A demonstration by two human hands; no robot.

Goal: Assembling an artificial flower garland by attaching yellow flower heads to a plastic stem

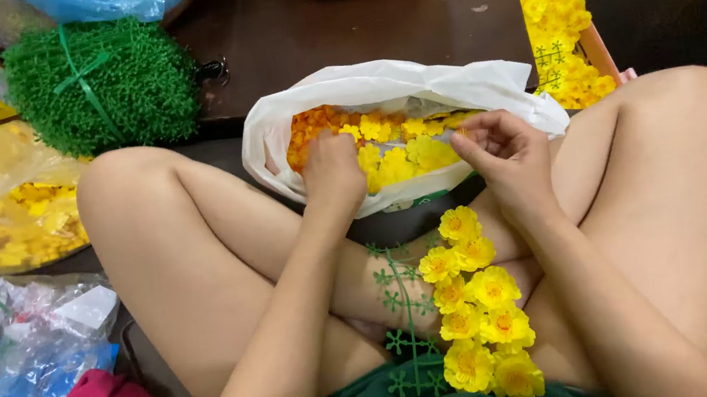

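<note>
**Hands deep in the flower bag**

Hands meet at the centre of the frame, over a white plastic bag (398, 87) propped open between the knees. That bag sits right at arm's reach, its mouth rolled wide, which looks like the reason for its spot: both hands can dip in without leaning. Inside lie loose artificial blossoms, an orange batch (314, 127) at the left of the opening and yellow flowers (407, 159) toward the middle and right.

Left hand (333, 172) is plunged into the bag, fingers curled under and buried among the blossoms; its grip is hidden, so whether it has closed on one I cannot tell. Right hand (504, 155) hovers at the bag's right rim, thumb and fingertips pinched together as if on something small, though what sits in that grip is too tiny to make out. The yellow flowers lie just left of that pinch, touching distance.

Lower centre, a green plastic vine (401, 308) rests across the lap, half dressed with a finished yellow flower cluster (477, 308) along its right side, probably kept there as the working piece.

Upper left, a green bundle (101, 81) sits against the dark counter (351, 21); upper right, a pink basket (598, 46) holds more yellow strands.
</note>
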